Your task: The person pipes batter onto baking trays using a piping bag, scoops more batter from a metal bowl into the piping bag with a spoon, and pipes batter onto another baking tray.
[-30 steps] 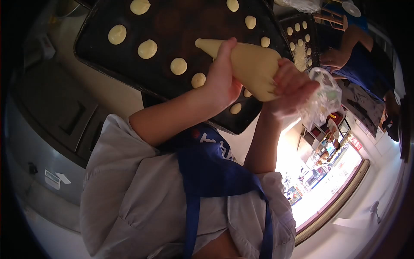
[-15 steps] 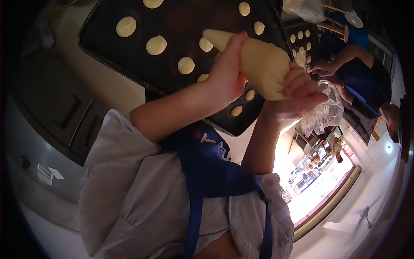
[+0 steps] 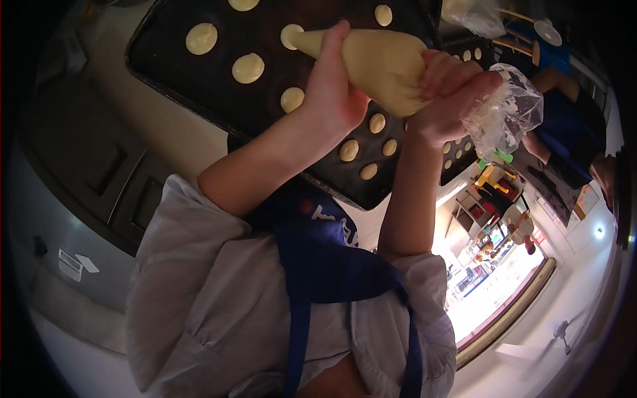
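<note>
A clear piping bag [image 3: 385,66] full of pale yellow batter lies across both my hands, its narrow tip pointing left. My left hand [image 3: 338,89] supports the bag near the front, thumb up along its side and fingers hidden beneath. My right hand [image 3: 454,96] is wrapped tightly round the gathered back end, and crumpled plastic [image 3: 507,116] sticks out behind it. At the tip sits a round batter mound [image 3: 290,37] on a dark baking tray [image 3: 199,86]. Other mounds, such as one batter round [image 3: 247,68] near my left forearm, are spaced over the tray.
A second dark tray [image 3: 456,170] with small batter rounds lies to the right, partly behind my right arm. Beyond it stands a co-worker in a blue apron [image 3: 564,129]. A plastic bag [image 3: 472,16] and a blue stool [image 3: 554,56] are at the upper right.
Both hands have moved the piping bag up and left across the tray. A batter mound now shows at its tip. The co-worker's hands are now mostly hidden behind the bag's plastic end.
</note>
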Available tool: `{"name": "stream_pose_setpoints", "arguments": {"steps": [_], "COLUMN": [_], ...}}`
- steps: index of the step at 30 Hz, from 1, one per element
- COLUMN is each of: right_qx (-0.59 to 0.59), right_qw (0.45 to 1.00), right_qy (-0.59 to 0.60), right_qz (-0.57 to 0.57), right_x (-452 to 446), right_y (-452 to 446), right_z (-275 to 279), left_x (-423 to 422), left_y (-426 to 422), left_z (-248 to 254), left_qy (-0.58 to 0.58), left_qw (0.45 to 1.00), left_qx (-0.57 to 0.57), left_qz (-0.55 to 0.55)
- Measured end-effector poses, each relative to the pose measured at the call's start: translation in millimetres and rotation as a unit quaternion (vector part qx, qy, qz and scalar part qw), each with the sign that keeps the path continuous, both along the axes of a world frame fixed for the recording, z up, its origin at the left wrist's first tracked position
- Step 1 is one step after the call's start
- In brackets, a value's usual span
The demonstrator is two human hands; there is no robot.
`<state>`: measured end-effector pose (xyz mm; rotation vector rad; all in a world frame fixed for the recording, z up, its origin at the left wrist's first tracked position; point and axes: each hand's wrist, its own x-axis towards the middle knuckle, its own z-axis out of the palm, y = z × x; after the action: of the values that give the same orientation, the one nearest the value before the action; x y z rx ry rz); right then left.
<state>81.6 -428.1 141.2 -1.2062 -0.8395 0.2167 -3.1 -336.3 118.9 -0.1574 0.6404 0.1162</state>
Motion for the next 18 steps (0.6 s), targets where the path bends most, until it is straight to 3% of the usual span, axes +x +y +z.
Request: {"name": "stream_pose_setpoints", "arguments": {"steps": [3, 6, 8, 10, 11, 13, 14, 18], "right_qx": [-0.017, 0.021, 0.023, 0.058, 0.061, 0.031, -0.072, -0.041], "right_qw": [0.995, 0.993, 0.989, 0.991, 0.990, 0.944, 0.963, 0.935], "right_qy": [-0.033, -0.079, -0.109, -0.123, -0.124, -0.098, -0.073, -0.027], "right_qz": [-0.088, -0.087, -0.102, 0.001, -0.009, -0.314, -0.249, -0.350], "right_x": [-1, 0, 1, -1, -11, -41, -43, -43], "right_y": [4, 10, 7, 1, 5, 12, -19, -92], "right_z": [4, 5, 8, 23, 30, 42, 50, 71], "left_x": [4, 13, 7, -2, -5, -7, -2, 29], "left_y": [-3, 5, 14, 15, 9, -6, -22, -86], "left_z": [5, -1, 24, 43, 49, 62, 65, 65], "left_qy": [-0.003, -0.005, 0.003, 0.005, 0.003, -0.020, -0.039, -0.054], "left_qw": [1.000, 1.000, 1.000, 0.998, 0.998, 1.000, 0.999, 0.992], "left_qx": [-0.013, -0.007, 0.021, 0.058, 0.062, -0.006, 0.003, 0.021], "left_qz": [0.010, 0.003, 0.005, 0.009, 0.000, 0.004, 0.002, -0.116]}}
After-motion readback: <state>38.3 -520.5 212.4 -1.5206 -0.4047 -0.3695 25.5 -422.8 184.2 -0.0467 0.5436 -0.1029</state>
